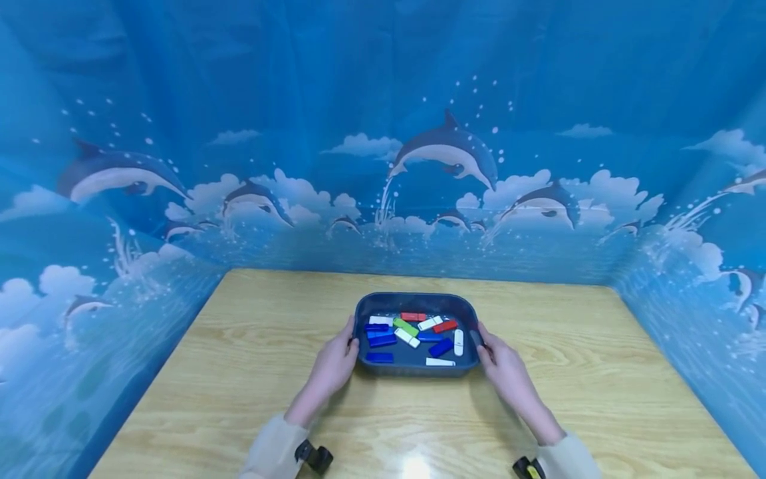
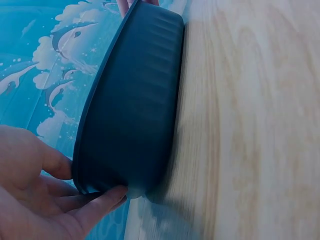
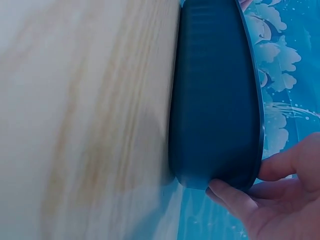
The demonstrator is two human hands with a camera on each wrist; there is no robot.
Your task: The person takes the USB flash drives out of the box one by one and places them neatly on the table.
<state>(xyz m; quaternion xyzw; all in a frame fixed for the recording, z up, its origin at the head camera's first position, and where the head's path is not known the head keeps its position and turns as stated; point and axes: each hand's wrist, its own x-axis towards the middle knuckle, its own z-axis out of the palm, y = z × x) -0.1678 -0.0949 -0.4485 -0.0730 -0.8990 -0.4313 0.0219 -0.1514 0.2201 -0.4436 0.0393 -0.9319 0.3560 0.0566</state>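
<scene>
A dark blue rectangular tray (image 1: 413, 370) with rounded corners sits low over the wooden table, with several USB sticks in it. Among them are a green stick (image 1: 405, 326), a red stick (image 1: 445, 326), a white stick (image 1: 458, 342) and a blue stick (image 1: 380, 358). My left hand (image 1: 335, 359) grips the tray's left end, thumb at the rim and fingers against the outer wall. At the opposite end my right hand (image 1: 505, 369) holds the rim the same way. Both wrist views show the tray's long outer side (image 2: 132, 100) close to the tabletop.
The light wooden table (image 1: 251, 399) extends on both sides of the tray. Behind and beside it hangs a blue curtain (image 1: 335, 80) printed with dolphins and clouds. Small black wrist cameras (image 1: 314, 457) are strapped over the pale sleeves (image 1: 272, 446).
</scene>
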